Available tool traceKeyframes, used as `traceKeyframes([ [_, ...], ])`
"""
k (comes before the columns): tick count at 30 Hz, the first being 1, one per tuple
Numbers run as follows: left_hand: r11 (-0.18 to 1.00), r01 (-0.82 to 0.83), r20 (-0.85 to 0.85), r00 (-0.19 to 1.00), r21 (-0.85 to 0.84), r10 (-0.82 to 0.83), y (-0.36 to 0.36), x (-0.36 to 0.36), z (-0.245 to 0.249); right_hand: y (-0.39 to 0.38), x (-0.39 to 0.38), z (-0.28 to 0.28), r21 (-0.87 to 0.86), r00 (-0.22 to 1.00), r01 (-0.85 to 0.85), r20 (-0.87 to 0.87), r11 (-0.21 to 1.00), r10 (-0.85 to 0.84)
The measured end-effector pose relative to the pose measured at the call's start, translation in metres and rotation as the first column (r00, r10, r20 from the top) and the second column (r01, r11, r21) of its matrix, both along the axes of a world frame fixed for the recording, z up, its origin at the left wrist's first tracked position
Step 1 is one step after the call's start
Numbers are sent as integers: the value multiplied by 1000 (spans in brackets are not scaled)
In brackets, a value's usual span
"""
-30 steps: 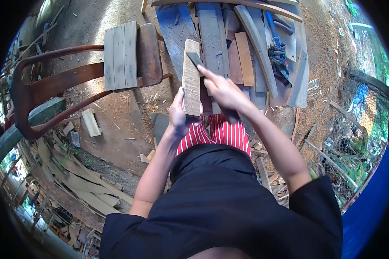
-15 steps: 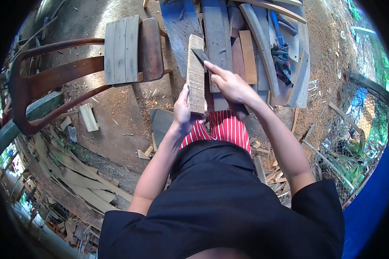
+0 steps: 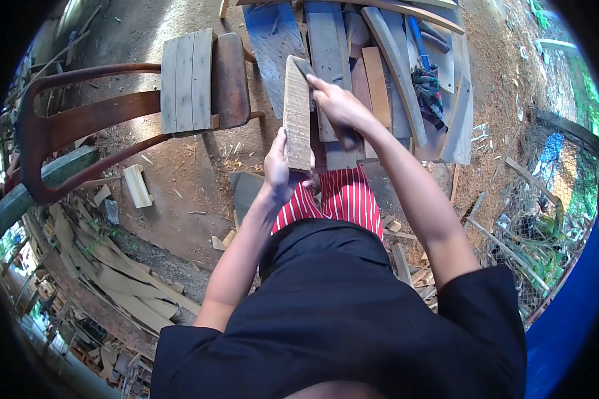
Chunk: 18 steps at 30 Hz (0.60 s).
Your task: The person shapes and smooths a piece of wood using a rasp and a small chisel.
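My left hand grips the lower end of a rough-sawn wooden block, thumb along its left edge and fingers behind it. The block stands tilted lengthwise, its broad face toward me. My right hand is closed around a dark flat-bladed tool. Its blade lies at the block's upper right edge, and a blurred dark end shows below my fist. How the tool is shaped inside my hand is hidden, and I cannot tell its exact kind.
Boards and curved wooden pieces lie ahead on a low bench, with a checked cloth among them. A wooden chair carrying a slatted panel stands at left. Offcuts and shavings litter the dirt ground.
My right hand and the tool have moved up and slightly left, so the blade sits nearer the block's top end. The block has shifted slightly left in my left hand.
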State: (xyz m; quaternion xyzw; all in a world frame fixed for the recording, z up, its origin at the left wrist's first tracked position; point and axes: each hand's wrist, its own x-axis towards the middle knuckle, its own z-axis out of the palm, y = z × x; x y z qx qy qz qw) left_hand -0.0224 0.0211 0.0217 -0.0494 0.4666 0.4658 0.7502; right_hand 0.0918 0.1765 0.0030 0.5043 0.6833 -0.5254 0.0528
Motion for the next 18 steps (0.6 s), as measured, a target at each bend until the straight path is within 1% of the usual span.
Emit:
traceKeyframes([
  [2, 1000, 0, -19, 1000, 23, 1, 1, -2, 0, 12, -12, -37, 135, 1000, -20, -10, 991, 22],
  [3, 999, -8, -4, 1000, 40, 8, 1, -3, -3, 13, -12, -31, 138, 1000, -14, -14, 990, 16],
  [5, 997, -30, 43, 999, 75, 27, -4, 4, -10, 11, -2, -15, 2, 999, -3, -47, 1000, 3],
  [6, 996, -21, 29, 999, 89, 19, -5, 8, -10, 9, -1, -16, -18, 999, 4, -46, 1000, -5],
  [8, 991, -95, 157, 984, 90, 80, -1, 14, -1, 3, 5, -35, 66, 988, -2, -155, 998, 12],
  [9, 991, -104, 155, 984, 85, 90, -1, 14, -2, 0, 6, -35, 61, 987, -11, -158, 998, 20],
  [11, 981, -192, 313, 934, 30, 173, 1, 13, -4, -15, 13, -32, -112, 930, 175, -307, 978, -201],
  [12, 979, -202, 311, 932, 25, 185, -2, 14, -8, -21, 16, -19, -117, 932, 165, -306, 979, -193],
  [13, 978, -208, 265, 944, 24, 194, -5, 15, -14, -24, 20, 1, -308, 919, 239, -234, 921, -317],
  [14, 978, -209, 221, 955, 25, 199, -6, 17, -19, -30, 23, 15, -478, 895, 316, -136, 820, -424],
  [15, 974, -226, 223, 951, 31, 214, -6, 20, -19, -36, 23, 20, -389, 908, 337, -105, 857, -405],
  [16, 973, -231, 233, 948, 31, 218, -6, 24, -20, -39, 22, 23, -304, 936, 318, -48, 898, -347],
  [18, 977, -211, 205, 958, 31, 200, -3, 31, -18, -38, 21, 29, -133, 981, 179, 96, 975, -167],
])
